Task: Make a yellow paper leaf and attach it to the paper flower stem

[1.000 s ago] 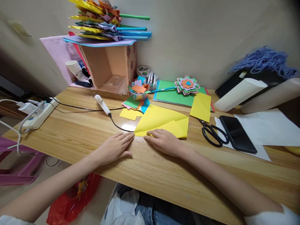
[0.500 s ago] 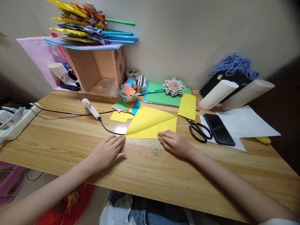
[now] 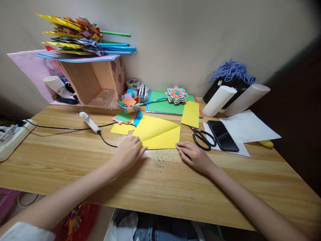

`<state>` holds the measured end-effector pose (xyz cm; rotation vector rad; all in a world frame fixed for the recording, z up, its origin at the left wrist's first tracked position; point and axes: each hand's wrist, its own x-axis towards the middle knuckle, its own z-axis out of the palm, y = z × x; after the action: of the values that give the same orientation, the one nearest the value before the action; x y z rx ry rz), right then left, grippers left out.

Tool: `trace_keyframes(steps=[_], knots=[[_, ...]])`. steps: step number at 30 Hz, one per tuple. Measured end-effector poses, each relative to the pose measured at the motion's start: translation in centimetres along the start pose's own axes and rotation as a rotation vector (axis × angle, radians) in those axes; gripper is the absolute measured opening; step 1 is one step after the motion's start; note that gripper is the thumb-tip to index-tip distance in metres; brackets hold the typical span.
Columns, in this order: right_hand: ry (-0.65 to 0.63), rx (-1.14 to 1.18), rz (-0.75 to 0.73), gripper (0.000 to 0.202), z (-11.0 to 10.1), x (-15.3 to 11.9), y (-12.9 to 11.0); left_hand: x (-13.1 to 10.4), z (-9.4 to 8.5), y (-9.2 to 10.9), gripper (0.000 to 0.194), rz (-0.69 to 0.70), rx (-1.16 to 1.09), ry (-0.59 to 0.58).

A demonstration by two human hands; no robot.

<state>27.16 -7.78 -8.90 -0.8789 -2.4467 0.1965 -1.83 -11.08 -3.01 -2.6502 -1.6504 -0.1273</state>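
Have a large yellow sheet [image 3: 163, 129] lying flat on the wooden table [image 3: 200, 194], with a diagonal crease running across it. Cover its near left corner with the left hand [image 3: 129, 150], fingers curled, thumb by the near edge; cannot tell from the blur whether pinching or only pressing. Touch its near right corner with the fingertips of the right hand [image 3: 195, 155]; cannot tell here either about a closed grip. Find a notched yellow scrap [image 3: 121, 129] just beyond the left hand, close to a bowl [image 3: 130, 109] full of paper pieces. See a white tool [image 3: 89, 123] with a black cord farther left. Meet black-handled scissors [image 3: 203, 139] on the right, blades towards a smaller yellow sheet [image 3: 190, 114], then a phone [image 3: 222, 135] on white paper [image 3: 247, 125]. See at the back a layered paper flower [image 3: 177, 94], 2 pale rolls [image 3: 219, 100] and blue yarn [image 3: 233, 71].
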Motion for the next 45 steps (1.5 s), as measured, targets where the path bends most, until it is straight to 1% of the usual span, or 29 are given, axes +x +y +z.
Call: trace_keyframes(steps=[2,5,7,8,9,11,13,14,15,17,19,20,22,25,27,29,33,37,40,42,43,45], knots=[[-0.007,0.008,0.010,0.029,-0.1,0.1,-0.2,2.5,0.8,1.1,0.037,0.023,-0.153,0.017],[-0.032,0.030,0.055,0.034,-0.6,0.1,0.0,5.2,2.4,1.8,0.053,-0.031,-0.306,0.034],[-0.023,0.042,0.112,0.040,-0.9,0.1,0.4,6.2,3.2,1.9,0.059,-0.077,-0.402,0.027],[-0.011,0.044,0.137,0.043,-1.1,0.1,0.7,6.4,3.3,1.8,0.058,-0.089,-0.457,0.018],[-0.001,0.043,0.152,0.046,-1.3,0.2,1.0,6.5,3.3,1.7,0.053,-0.081,-0.511,0.011],[0.013,0.030,0.148,0.051,-1.6,0.5,1.7,6.5,3.0,1.6,0.031,0.010,-0.594,0.024],[0.018,0.006,0.113,0.052,-2.1,0.8,2.2,6.2,2.2,1.7,0.014,0.170,-0.593,0.093],[0.019,-0.008,0.084,0.050,-2.3,0.8,2.4,6.1,1.8,1.8,0.014,0.246,-0.560,0.146],[0.029,-0.024,0.049,0.047,-2.6,0.8,2.5,5.8,1.4,2.0,0.019,0.309,-0.515,0.198],[0.084,-0.054,-0.036,0.038,-3.1,0.5,2.6,5.3,0.8,2.1,0.028,0.393,-0.442,0.294],[0.153,-0.098,-0.109,0.034,-3.4,-0.2,2.4,4.7,0.7,2.1,0.031,0.450,-0.412,0.349],[0.168,-0.127,-0.139,0.033,-3.5,-0.6,2.2,4.4,0.9,2.0,0.030,0.469,-0.408,0.355],[0.121,-0.192,-0.173,0.032,-3.5,-1.5,1.6,3.7,1.4,1.8,0.026,0.484,-0.399,0.325],[-0.021,-0.237,-0.168,0.032,-3.5,-2.4,0.7,2.7,2.4,1.7,0.021,0.459,-0.344,0.181],[-0.084,-0.210,-0.135,0.032,-3.6,-2.9,0.2,2.4,2.9,1.8,0.024,0.439,-0.284,0.092],[-0.108,-0.167,-0.114,0.031,-3.7,-3.4,-0.1,2.3,3.1,2.0,0.027,0.432,-0.232,0.053],[-0.076,-0.097,-0.080,0.023,-3.8,-4.4,0.0,2.8,3.0,1.8,0.029,0.444,-0.213,0.037],[-0.047,-0.037,-0.045,0.022,-3.4,-4.9,0.4,3.4,2.7,1.1,0.031,0.514,-0.254,0.050],[-0.023,0.004,0.039,0.018,-3.3,-4.6,0.4,3.6,2.3,0.7,0.029,0.538,-0.308,0.025],[-0.012,0.060,0.139,0.014,-3.3,-4.4,0.3,3.8,2.1,0.7,0.025,0.479,-0.370,-0.012],[-0.007,0.093,0.197,0.012,-3.4,-4.2,0.3,3.8,2.0,0.7,0.025,0.425,-0.403,-0.026],[0.011,0.148,0.311,0.010,-3.4,-4.0,0.3,3.9,2.0,0.9,0.031,0.286,-0.476,-0.044]])
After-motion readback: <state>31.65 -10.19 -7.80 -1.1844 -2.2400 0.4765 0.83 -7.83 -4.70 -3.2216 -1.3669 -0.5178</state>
